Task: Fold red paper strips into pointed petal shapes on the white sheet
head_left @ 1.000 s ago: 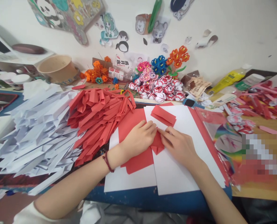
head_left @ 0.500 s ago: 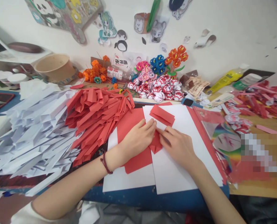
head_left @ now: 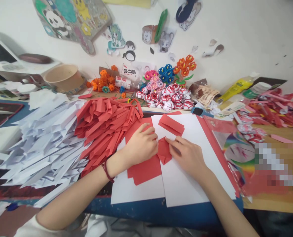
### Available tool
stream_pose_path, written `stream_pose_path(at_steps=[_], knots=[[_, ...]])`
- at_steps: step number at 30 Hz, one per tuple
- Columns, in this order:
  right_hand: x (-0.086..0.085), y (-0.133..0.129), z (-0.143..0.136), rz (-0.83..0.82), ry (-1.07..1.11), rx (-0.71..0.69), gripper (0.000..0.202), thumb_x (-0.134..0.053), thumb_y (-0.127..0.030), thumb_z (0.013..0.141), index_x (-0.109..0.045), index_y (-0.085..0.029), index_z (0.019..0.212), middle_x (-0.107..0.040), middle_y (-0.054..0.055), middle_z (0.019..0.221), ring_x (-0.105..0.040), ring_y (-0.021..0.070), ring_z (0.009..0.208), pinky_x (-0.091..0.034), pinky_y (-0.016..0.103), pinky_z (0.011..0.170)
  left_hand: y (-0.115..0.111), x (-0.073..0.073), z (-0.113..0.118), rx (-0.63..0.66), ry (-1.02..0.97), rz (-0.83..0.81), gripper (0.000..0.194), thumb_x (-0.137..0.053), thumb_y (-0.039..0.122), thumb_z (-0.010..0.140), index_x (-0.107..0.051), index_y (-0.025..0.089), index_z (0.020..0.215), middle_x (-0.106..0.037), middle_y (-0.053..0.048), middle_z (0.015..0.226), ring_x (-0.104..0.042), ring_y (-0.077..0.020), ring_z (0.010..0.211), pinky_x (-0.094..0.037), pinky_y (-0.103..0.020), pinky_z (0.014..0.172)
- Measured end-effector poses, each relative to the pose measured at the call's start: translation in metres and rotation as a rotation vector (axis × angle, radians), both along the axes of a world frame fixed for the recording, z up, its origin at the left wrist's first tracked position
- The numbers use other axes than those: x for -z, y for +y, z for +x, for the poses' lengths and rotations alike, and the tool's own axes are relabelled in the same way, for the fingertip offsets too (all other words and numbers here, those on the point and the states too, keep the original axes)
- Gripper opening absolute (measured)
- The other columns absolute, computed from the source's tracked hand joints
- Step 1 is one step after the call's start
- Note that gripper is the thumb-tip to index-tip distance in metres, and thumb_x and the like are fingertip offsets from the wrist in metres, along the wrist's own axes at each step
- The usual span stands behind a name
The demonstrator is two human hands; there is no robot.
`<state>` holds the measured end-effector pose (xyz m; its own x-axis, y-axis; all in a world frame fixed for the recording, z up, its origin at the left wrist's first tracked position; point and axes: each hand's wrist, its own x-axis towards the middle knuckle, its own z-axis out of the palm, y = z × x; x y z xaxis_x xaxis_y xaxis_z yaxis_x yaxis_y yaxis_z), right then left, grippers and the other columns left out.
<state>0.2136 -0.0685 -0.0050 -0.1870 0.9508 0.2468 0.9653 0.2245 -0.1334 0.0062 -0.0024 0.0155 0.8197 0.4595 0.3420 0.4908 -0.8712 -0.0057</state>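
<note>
A small folded red paper with pointed ends lies in front of me on the white sheets. My right hand grips it at its upper right edge, thumb and index finger close together. My left hand is at its left edge with the fingers curled in; the fingertips are partly hidden. Just above lies another folded red strip. Under my left hand is a flat red sheet.
Left of my hands are heaps of folded red strips and folded white strips. Red-and-white paper flowers stand behind, beside blue flowers. A smartwatch and a plastic packet are to the right.
My left hand has moved left and down from the paper's top to its left edge, uncovering more of it. My right hand stays at the right edge. The view has tilted slightly.
</note>
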Motion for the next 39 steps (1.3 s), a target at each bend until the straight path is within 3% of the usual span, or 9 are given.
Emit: stream_pose_path(at_steps=[6, 9, 13, 15, 20, 24, 29, 34, 39], knots=[[-0.007, 0.010, 0.002, -0.117, 0.323, 0.048, 0.025, -0.048, -0.031, 0.093, -0.069, -0.028, 0.107, -0.068, -0.001, 0.083, -0.059, 0.0141, 0.068, -0.041, 0.027, 0.064, 0.004, 0.006, 0.001, -0.247, -0.070, -0.150, 0.040, -0.042, 0.030, 0.097, -0.061, 0.016, 0.064, -0.066, -0.004, 0.070, -0.055, -0.0176, 0.073, -0.031, -0.034, 0.071], [-0.017, 0.023, 0.005, -0.185, 0.347, 0.001, 0.026, -0.048, -0.032, 0.092, -0.066, -0.027, 0.110, -0.066, 0.001, 0.086, -0.059, 0.0155, 0.070, -0.041, 0.028, 0.066, 0.003, 0.003, -0.001, -0.228, -0.025, -0.296, 0.050, -0.040, 0.042, 0.097, -0.060, 0.016, 0.060, -0.065, -0.004, 0.064, -0.054, -0.0148, 0.064, -0.026, -0.032, 0.066], [-0.031, 0.043, 0.007, -0.291, 0.299, -0.260, 0.017, -0.058, -0.031, 0.086, -0.065, -0.026, 0.100, -0.063, 0.002, 0.096, -0.058, 0.0175, 0.088, -0.041, 0.028, 0.074, 0.000, -0.006, -0.008, -0.117, -0.003, -0.477, 0.052, -0.050, 0.059, 0.088, -0.062, 0.017, 0.062, -0.066, -0.002, 0.068, -0.056, -0.0137, 0.065, -0.025, -0.030, 0.064], [-0.034, 0.052, 0.008, -0.331, 0.278, -0.314, 0.015, -0.065, -0.031, 0.080, -0.064, -0.025, 0.095, -0.061, 0.001, 0.094, -0.057, 0.0175, 0.087, -0.040, 0.027, 0.072, -0.002, -0.009, -0.011, -0.078, -0.006, -0.555, 0.050, -0.055, 0.062, 0.083, -0.061, 0.017, 0.063, -0.066, 0.000, 0.069, -0.055, -0.0130, 0.066, -0.026, -0.028, 0.064], [-0.025, 0.062, 0.009, -0.338, 0.309, -0.282, 0.019, -0.073, -0.027, 0.069, -0.059, -0.022, 0.082, -0.058, -0.001, 0.086, -0.054, 0.0160, 0.079, -0.037, 0.025, 0.066, -0.011, -0.008, -0.006, -0.104, -0.052, -0.617, 0.041, -0.071, 0.057, 0.073, -0.060, 0.018, 0.065, -0.064, 0.002, 0.071, -0.054, -0.0137, 0.070, -0.026, -0.027, 0.065], [-0.017, 0.058, 0.013, -0.332, 0.417, -0.264, 0.023, -0.073, -0.033, 0.070, -0.054, -0.020, 0.073, -0.058, -0.001, 0.080, -0.053, 0.0149, 0.074, -0.036, 0.025, 0.064, -0.015, -0.002, -0.001, -0.123, -0.104, -0.651, 0.030, -0.075, 0.044, 0.070, -0.059, 0.019, 0.069, -0.062, 0.004, 0.070, -0.054, -0.0126, 0.069, -0.026, -0.027, 0.066], [-0.015, 0.053, 0.017, -0.420, 0.625, -0.231, 0.025, -0.070, -0.041, 0.074, -0.058, -0.019, 0.073, -0.057, -0.003, 0.067, -0.048, 0.0120, 0.062, -0.034, 0.025, 0.057, -0.009, -0.001, 0.004, -0.121, -0.124, -0.701, 0.027, -0.071, 0.040, 0.076, -0.057, 0.018, 0.067, -0.060, 0.006, 0.063, -0.050, -0.0090, 0.061, -0.028, -0.026, 0.066], [-0.015, 0.050, 0.014, -0.447, 0.881, -0.129, 0.034, -0.067, -0.050, 0.076, -0.055, -0.018, 0.073, -0.053, -0.004, 0.061, -0.046, 0.0092, 0.050, -0.034, 0.024, 0.047, -0.008, -0.007, 0.001, -0.132, -0.137, -0.778, 0.033, -0.065, 0.045, 0.080, -0.054, 0.017, 0.065, -0.056, 0.004, 0.061, -0.047, -0.0095, 0.056, -0.028, -0.024, 0.055], [-0.019, 0.047, 0.012, -0.589, 1.054, -0.112, 0.039, -0.067, -0.056, 0.075, -0.054, -0.018, 0.076, -0.055, -0.004, 0.061, -0.051, 0.0096, 0.048, -0.039, 0.023, 0.046, -0.008, -0.016, -0.007, -0.257, -0.224, -0.805, 0.018, -0.057, 0.027, 0.084, -0.057, 0.017, 0.069, -0.060, 0.002, 0.067, -0.051, -0.0107, 0.059, -0.030, -0.022, 0.053]])
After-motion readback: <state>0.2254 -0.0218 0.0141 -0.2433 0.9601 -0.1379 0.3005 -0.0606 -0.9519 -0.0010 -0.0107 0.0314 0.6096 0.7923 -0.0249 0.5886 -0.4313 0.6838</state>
